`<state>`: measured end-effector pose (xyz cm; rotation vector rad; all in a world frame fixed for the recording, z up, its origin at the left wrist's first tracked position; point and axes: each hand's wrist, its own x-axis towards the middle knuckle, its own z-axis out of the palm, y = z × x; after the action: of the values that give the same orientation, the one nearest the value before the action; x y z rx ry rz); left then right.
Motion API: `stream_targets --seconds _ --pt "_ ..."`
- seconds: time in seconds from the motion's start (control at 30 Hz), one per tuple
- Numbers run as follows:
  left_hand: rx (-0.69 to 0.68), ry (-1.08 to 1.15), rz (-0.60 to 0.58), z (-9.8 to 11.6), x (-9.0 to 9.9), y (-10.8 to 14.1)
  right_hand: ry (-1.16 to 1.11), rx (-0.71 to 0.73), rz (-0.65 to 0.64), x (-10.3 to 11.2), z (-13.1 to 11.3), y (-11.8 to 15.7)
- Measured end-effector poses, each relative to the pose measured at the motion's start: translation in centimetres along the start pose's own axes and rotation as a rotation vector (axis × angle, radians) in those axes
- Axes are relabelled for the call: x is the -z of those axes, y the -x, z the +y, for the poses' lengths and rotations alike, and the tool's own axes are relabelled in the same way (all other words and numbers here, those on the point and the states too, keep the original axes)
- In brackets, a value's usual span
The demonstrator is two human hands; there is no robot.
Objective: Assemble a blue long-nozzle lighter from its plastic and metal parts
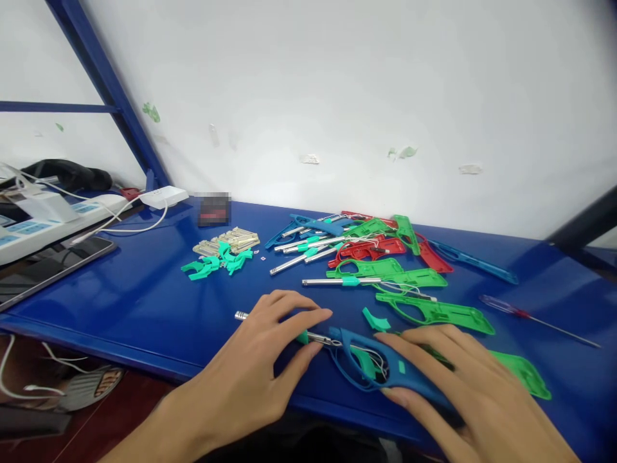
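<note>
My right hand (pixel 467 373) is closed around a blue lighter handle (pixel 405 366), low at the table's front. A teal trigger (pixel 367 362) and thin white wires show inside the handle's loop. The lighter's metal tube (pixel 318 337) points left from the handle and passes beneath my left hand (pixel 270 354). My left thumb lies against the tube while the index finger arches above it; the other fingers partly hide it. Just beyond the handle lies a loose teal trigger piece (pixel 376 320). Green handle halves (pixel 438 312) lie behind and partly under my right hand.
Lighter parts in blue, red and green, with metal tubes (pixel 308 244), are heaped at the back. Loose teal triggers (pixel 216 262) and cream-coloured parts (pixel 229 241) lie left of them. A screwdriver (pixel 520 313) is at right; a tablet (pixel 53 270) and power strip (pixel 62 222) at left.
</note>
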<state>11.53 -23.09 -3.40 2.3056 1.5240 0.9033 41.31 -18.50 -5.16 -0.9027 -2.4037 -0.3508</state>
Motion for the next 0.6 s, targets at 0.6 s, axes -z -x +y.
stream_targets --seconds 0.6 --pt "-0.156 0.025 -0.037 -1.0 -0.8 -0.8 -0.015 0.003 -0.026 -1.0 -0.4 0.9"
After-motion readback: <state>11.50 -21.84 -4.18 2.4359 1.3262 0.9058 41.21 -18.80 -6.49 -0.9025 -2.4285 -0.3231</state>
